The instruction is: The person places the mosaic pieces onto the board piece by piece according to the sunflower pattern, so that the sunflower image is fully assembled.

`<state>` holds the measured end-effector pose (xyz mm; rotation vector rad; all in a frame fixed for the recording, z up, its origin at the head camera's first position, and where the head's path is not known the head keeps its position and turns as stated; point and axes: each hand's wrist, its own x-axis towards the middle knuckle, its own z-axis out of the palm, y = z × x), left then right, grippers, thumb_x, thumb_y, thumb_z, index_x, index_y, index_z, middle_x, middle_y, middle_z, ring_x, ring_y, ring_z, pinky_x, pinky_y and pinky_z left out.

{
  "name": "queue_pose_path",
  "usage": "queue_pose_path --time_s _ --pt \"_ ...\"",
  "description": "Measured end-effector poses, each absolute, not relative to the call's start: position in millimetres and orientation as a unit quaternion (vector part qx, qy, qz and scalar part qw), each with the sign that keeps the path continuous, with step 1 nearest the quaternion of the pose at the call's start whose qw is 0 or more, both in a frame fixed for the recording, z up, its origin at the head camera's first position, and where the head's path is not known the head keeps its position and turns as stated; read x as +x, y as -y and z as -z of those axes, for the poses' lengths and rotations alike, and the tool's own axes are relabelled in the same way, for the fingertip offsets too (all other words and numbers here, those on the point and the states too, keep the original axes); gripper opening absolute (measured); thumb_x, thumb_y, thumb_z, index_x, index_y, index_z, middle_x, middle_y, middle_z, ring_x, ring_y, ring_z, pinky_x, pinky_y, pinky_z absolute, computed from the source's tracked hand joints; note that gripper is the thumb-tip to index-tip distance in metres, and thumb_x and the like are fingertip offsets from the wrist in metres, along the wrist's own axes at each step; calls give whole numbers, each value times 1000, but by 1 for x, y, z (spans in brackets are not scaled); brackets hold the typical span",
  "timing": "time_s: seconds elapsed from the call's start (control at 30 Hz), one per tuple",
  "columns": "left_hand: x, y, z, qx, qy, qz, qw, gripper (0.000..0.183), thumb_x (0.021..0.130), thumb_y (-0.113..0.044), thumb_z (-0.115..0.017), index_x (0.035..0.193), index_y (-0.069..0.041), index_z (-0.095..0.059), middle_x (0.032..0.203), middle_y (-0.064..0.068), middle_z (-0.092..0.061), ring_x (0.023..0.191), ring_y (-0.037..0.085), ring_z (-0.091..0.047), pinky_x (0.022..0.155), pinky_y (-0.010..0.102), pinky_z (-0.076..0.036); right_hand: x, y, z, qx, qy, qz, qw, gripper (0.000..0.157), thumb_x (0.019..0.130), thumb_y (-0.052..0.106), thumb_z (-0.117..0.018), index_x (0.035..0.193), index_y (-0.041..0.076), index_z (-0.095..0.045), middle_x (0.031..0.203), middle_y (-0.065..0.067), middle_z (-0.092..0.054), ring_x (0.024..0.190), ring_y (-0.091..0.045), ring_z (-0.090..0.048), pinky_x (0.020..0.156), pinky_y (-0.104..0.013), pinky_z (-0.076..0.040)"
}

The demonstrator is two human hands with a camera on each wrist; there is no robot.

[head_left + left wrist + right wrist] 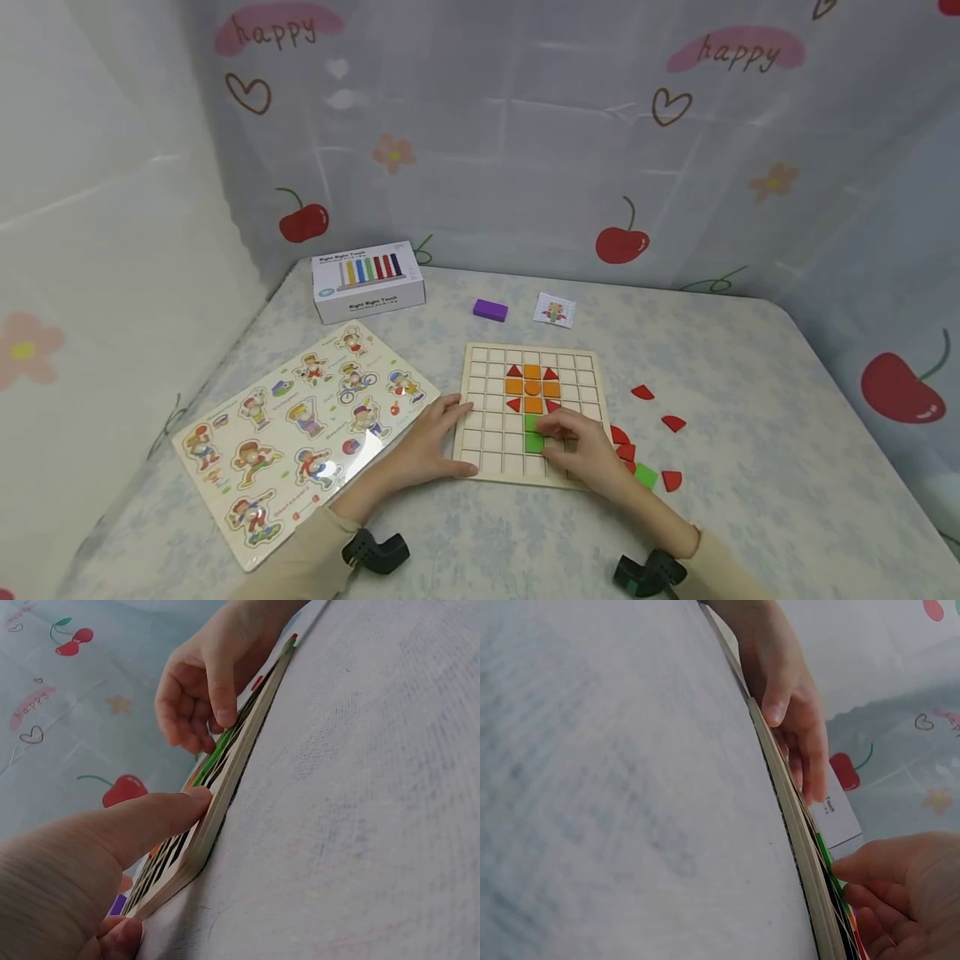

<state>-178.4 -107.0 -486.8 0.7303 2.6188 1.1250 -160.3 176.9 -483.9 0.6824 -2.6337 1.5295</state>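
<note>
A square wooden grid board lies on the table with orange squares, red triangles and green square tiles set in its cells. My left hand rests against the board's left side, thumb near the lower left corner and fingers extended along the edge. Over the lower middle of the grid, my right hand pinches at a green tile with thumb and forefinger. In the left wrist view, the right hand's other fingers curl above the board. The pinched tile is partly covered by the fingertips.
Red quarter-round pieces and a loose green square lie right of the board. Behind it are a purple block and a pattern card. A picture puzzle board and a white box stand left.
</note>
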Motion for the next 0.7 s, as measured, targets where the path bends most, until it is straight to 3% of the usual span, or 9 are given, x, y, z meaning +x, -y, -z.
queue_pose_path --time_s 0.4,0.7 --pt "-177 105 487 244 -886 -381 105 95 72 -45 -79 148 -12 -34 155 15 -24 143 37 -22 113 57 -25 -155 -195 474 214 853 -472 56 22 83 1 -69 104 4 -67 97 -9 -68 86 -18 -62 75 -24 -53" --pt "-176 106 485 244 -884 -385 102 94 72 -44 -79 148 -12 -35 155 16 -24 143 38 -22 112 59 -25 -133 -238 471 143 883 -442 70 24 82 3 -71 106 6 -66 96 -7 -67 77 -4 -55 64 -20 -49"
